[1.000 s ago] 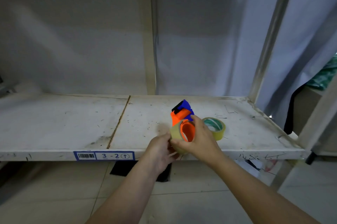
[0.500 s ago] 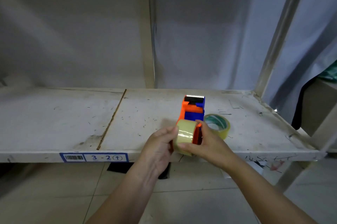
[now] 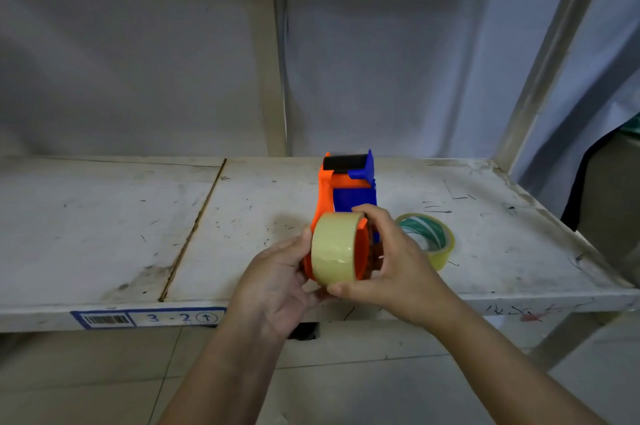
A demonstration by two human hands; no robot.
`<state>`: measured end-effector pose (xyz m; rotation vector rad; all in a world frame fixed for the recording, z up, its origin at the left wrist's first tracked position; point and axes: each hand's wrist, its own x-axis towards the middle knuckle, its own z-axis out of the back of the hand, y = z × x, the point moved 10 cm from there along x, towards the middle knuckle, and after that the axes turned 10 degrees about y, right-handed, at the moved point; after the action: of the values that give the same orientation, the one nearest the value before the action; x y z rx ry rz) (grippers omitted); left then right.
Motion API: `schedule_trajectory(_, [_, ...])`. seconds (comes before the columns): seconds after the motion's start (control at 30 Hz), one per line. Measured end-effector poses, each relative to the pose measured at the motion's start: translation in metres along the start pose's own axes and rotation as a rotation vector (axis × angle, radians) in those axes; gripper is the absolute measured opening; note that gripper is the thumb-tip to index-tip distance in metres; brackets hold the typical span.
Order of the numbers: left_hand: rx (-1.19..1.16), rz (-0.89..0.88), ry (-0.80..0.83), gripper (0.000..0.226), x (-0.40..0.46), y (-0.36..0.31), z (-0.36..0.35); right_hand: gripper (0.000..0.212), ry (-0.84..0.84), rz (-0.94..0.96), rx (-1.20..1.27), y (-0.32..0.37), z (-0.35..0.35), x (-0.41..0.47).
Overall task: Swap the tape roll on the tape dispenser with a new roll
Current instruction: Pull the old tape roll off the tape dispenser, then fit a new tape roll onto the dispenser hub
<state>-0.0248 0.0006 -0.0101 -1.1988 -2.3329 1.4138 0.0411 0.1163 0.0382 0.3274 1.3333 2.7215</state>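
An orange and blue tape dispenser (image 3: 349,185) points away from me above the front part of the white shelf (image 3: 104,217). A full yellowish tape roll (image 3: 334,248) sits on its orange hub, edge-on to me. My left hand (image 3: 277,279) grips the dispenser from the left and below. My right hand (image 3: 391,262) wraps the roll's right side, index finger on top, thumb under the roll. A thin, nearly used roll with a green-printed core (image 3: 427,241) lies flat on the shelf just right of my right hand.
A blue-bordered label reading 3-2 (image 3: 149,317) is stuck on the shelf's front edge. A metal upright (image 3: 540,71) stands at the right rear corner and grey sheeting hangs behind. Tiled floor lies below the shelf.
The dispenser has turned from side-on to pointing straight away, and now its black roller shows at the far end. Both hands stayed on it; the roll sits further onto the hub.
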Motion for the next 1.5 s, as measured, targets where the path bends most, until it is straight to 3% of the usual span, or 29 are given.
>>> schedule_trajectory(0.17, [0.176,-0.096,-0.274,0.018,-0.004,-0.011,0.025,0.093,0.022,0.152,-0.345,0.018,-0.008,-0.006])
schedule_trajectory(0.43, [0.162,-0.092,-0.348,0.019,-0.002,-0.017,0.039,0.090,0.008,0.310,-0.544,0.041,-0.011,-0.018])
schedule_trajectory(0.57, [0.097,-0.076,-0.376,0.026,-0.002,-0.013,0.051,0.089,0.039,0.147,-0.169,0.028,-0.004,-0.012])
schedule_trajectory(0.63, [0.016,-0.114,-0.432,0.032,-0.002,-0.018,0.075,0.077,-0.086,0.019,0.149,0.015,0.022,-0.014])
schedule_trajectory(0.7, [-0.038,-0.134,-0.456,0.034,0.001,-0.024,0.094,0.074,-0.228,-0.079,0.272,0.000,0.052,-0.021])
schedule_trajectory(0.9, [-0.295,0.037,-0.319,0.031,0.022,0.021,0.068,0.086,-0.563,-0.531,-0.177,-0.067,0.120,-0.045])
schedule_trajectory(1.0, [-0.299,0.082,-0.304,0.033,0.031,0.035,0.058,0.092,-0.690,-0.723,-0.300,-0.100,0.149,-0.068])
schedule_trajectory(1.17, [-0.244,0.072,-0.338,0.043,0.044,0.039,0.054,0.098,-0.598,-0.942,-0.393,-0.144,0.146,-0.083])
schedule_trajectory(1.23, [-0.224,0.063,-0.331,0.047,0.046,0.038,0.051,0.100,-0.518,-0.974,-0.410,-0.154,0.137,-0.080])
schedule_trajectory(1.37, [-0.126,0.050,-0.280,0.023,0.044,0.030,0.036,0.097,-0.444,-1.012,-0.414,-0.162,0.128,-0.075])
schedule_trajectory(1.43, [0.004,0.035,-0.293,0.037,0.046,0.027,0.038,0.086,-0.481,-1.000,-0.511,-0.150,0.132,-0.072])
schedule_trajectory(1.5, [0.160,0.032,-0.346,0.050,0.045,0.024,0.043,0.067,-0.582,-0.803,-0.648,-0.120,0.134,-0.059])
